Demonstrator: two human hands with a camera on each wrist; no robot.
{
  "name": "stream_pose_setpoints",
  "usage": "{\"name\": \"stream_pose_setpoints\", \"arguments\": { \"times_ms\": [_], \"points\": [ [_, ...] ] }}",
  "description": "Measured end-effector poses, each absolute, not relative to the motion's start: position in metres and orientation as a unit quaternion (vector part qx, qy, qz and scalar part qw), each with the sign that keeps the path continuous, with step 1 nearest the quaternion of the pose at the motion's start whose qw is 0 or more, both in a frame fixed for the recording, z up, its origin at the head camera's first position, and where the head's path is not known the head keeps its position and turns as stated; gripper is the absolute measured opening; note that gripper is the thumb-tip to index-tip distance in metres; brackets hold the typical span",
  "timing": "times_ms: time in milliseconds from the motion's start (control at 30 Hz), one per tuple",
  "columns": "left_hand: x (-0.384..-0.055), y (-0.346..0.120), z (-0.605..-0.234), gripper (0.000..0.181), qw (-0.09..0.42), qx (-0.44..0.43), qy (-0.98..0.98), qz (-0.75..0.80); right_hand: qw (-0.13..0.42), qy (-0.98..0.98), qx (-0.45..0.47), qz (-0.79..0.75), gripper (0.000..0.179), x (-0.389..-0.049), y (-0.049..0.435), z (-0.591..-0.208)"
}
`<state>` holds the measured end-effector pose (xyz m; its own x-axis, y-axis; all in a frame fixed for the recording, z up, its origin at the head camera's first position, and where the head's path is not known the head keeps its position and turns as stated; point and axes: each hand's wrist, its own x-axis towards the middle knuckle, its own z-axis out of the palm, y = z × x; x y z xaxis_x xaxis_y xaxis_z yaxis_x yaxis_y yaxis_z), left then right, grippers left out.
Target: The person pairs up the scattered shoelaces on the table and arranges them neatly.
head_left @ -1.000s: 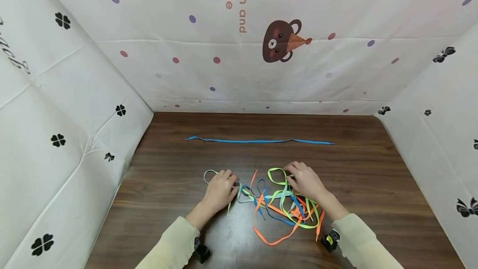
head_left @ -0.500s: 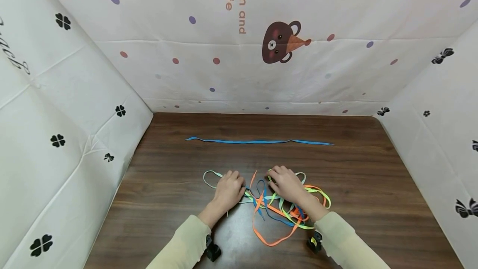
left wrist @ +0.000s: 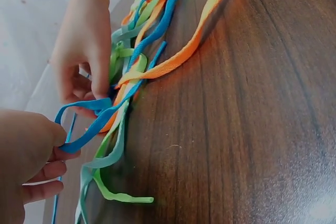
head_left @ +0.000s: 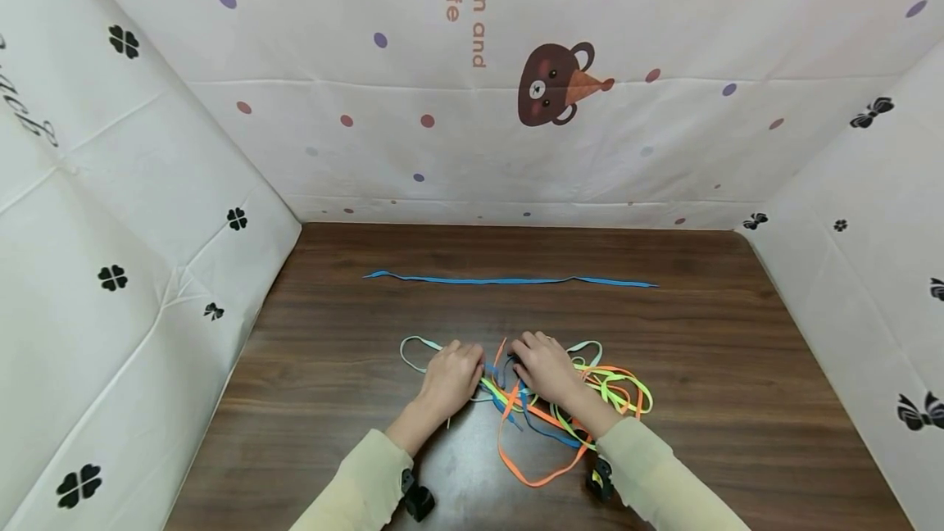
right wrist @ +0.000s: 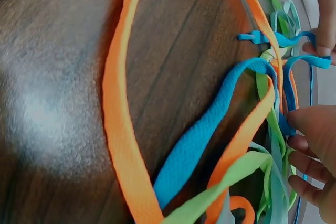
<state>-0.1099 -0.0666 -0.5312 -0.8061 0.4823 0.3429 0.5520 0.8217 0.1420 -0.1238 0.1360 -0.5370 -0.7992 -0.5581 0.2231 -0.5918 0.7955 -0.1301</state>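
Observation:
A tangle of flat shoelaces in orange point(head_left: 542, 480), lime green point(head_left: 642, 400), pale mint and blue lies on the dark wooden table. My left hand point(head_left: 451, 375), at the tangle's left side, pinches a loop of a blue shoelace point(left wrist: 89, 137) between thumb and forefinger. Just to its right, my right hand point(head_left: 549, 369) pinches the same blue strand with thumb and forefinger, as the right wrist view shows at the thumb tip point(right wrist: 296, 118). A mint lace point(head_left: 413, 341) curls out beyond the left hand. Green and orange laces run beneath the right wrist.
One separate blue shoelace point(head_left: 509, 279) lies stretched straight across the table point(head_left: 332, 449) farther back. White printed cloth walls point(head_left: 472, 146) enclose the table at the back and both sides.
My right hand has moved left from the green loop to the blue lace, and the green and mint loops have shifted right. My left hand has moved slightly right.

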Motion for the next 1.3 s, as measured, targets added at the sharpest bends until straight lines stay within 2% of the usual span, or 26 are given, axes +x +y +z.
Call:
{"name": "stream_pose_setpoints", "arguments": {
  "times_ms": [333, 567, 967, 1300],
  "points": [
    [-0.108, -0.077, -0.517, 0.011, 0.167, -0.276, -0.934, -0.15, 0.083, -0.939, 0.304, 0.139, 0.016, -0.127, 0.136, -0.532],
    [-0.108, -0.094, -0.504, 0.008, 0.174, -0.283, -0.931, -0.153, 0.084, -0.93, 0.31, 0.177, 0.005, -0.127, 0.148, -0.512],
    [-0.108, -0.123, -0.496, 0.01, 0.183, -0.247, -0.938, -0.162, 0.082, -0.933, 0.3, 0.179, 0.005, -0.126, 0.165, -0.5],
    [-0.111, -0.15, -0.503, 0.012, 0.158, -0.198, -0.954, -0.158, 0.083, -0.934, 0.299, 0.18, 0.005, -0.122, 0.176, -0.5]
  ]
}}
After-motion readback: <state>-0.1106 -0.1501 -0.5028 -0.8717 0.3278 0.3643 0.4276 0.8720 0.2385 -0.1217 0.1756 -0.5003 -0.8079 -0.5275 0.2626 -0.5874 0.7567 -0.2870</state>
